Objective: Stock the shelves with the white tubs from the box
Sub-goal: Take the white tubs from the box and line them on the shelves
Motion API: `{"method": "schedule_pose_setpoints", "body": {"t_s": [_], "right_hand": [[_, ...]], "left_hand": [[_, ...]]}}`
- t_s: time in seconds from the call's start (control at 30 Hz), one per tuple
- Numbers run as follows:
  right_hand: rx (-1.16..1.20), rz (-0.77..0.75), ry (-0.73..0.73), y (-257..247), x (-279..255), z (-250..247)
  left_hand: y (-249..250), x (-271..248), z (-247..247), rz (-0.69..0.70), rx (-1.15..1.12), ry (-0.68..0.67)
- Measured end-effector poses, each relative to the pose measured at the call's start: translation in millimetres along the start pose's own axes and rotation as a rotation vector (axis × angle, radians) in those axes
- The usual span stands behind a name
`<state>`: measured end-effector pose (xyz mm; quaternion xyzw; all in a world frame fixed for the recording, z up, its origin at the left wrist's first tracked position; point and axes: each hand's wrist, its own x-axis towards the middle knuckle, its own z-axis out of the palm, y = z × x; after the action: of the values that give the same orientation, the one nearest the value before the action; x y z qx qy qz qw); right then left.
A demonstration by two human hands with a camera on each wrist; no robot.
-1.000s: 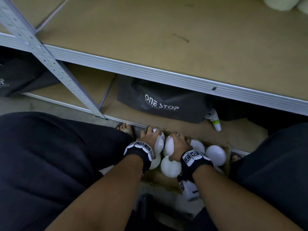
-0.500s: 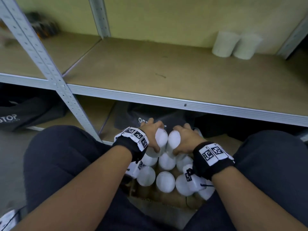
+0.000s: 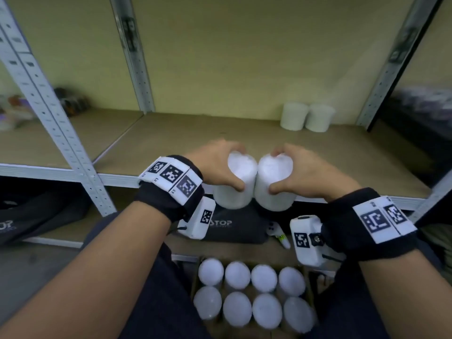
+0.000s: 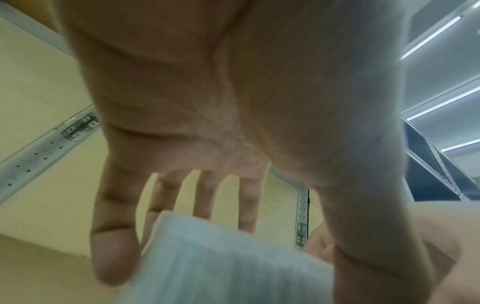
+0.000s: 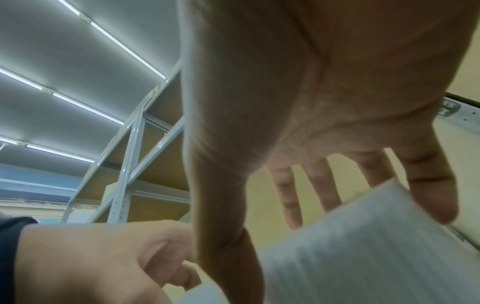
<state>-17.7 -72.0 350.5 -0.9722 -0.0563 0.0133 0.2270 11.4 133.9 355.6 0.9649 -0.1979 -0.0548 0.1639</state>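
Observation:
My left hand [image 3: 217, 162] grips one white tub [image 3: 236, 184] from above, and my right hand [image 3: 300, 167] grips a second white tub [image 3: 274, 187]. The two tubs touch side by side in the air, just above the front edge of the brown shelf board [image 3: 195, 138]. The left wrist view shows fingers [image 4: 111, 236] wrapped around the tub [image 4: 221, 263]; the right wrist view shows the same on its tub [image 5: 363, 246]. Two white tubs [image 3: 307, 116] stand at the shelf's back right. Below, an open cardboard box [image 3: 309, 293] holds several more white tubs [image 3: 252, 294].
Grey perforated uprights [image 3: 58, 133] frame the shelf bay. A black "STOP" bag [image 3: 234, 226] lies on the lower shelf behind the box, another black bag [image 3: 29, 218] at left. My dark-trousered legs flank the box. Blurred items sit on the left neighbouring shelf [image 3: 71, 104].
Both hands have lifted a tub each out of the box, from floor level up to the shelf's front edge. The head view has tilted upward, showing the wall and the two shelved tubs.

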Motion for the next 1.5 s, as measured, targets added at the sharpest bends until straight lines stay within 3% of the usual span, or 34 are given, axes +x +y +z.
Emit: {"method": "schedule_pose_setpoints", "body": {"t_s": [0.27, 0.5, 0.8, 1.07, 1.5], "right_hand": [[0.021, 0.017, 0.083, 25.1, 47.3, -7.2], [0.040, 0.045, 0.049, 44.0, 76.8, 15.6], [-0.058, 0.041, 0.022, 45.2, 70.5, 16.2], [-0.136, -0.032, 0.124, 36.6, 47.7, 12.4], [-0.172, 0.000, 0.168, 37.9, 73.2, 11.0]], "left_hand": [[3.2, 57.3, 2.1, -0.042, -0.015, 0.080], [-5.5, 85.5, 22.0, -0.090, -0.021, 0.058], [-3.0, 76.6, 18.1, -0.090, 0.057, -0.003], [10.0, 52.8, 17.9, 0.019, 0.073, 0.085], [5.1, 73.8, 26.2, 0.007, 0.026, 0.197]]}}
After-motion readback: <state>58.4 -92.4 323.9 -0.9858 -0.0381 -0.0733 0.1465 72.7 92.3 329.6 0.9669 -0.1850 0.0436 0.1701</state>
